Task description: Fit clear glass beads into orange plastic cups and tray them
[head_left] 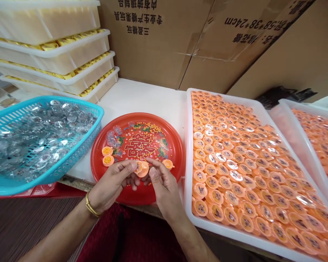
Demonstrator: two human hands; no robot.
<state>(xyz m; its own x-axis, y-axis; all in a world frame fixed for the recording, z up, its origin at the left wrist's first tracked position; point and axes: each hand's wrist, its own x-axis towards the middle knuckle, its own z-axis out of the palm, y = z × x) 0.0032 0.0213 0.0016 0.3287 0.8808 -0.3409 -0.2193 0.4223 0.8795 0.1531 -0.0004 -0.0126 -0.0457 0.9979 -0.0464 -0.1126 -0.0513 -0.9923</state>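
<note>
My left hand (113,183), with a gold bangle on the wrist, pinches a small orange toy cup (141,168) over the front of a red round tray (177,153). My right hand (162,182) is beside it, thumb and fingers curled close to the same cup; whether it holds anything is unclear. Two filled orange cups (107,155) sit at the tray's left, one more cup (168,164) at its right. A few clear lids (112,135) and tiny yellow and red beads (155,127) lie on the tray.
A turquoise basket (79,153) full of clear plastic lids stands at the left. A white bin (190,203) packed with capped orange cups is at the right, a second bin (303,145) beyond. Stacked white trays (79,54) and cardboard boxes (158,40) stand behind.
</note>
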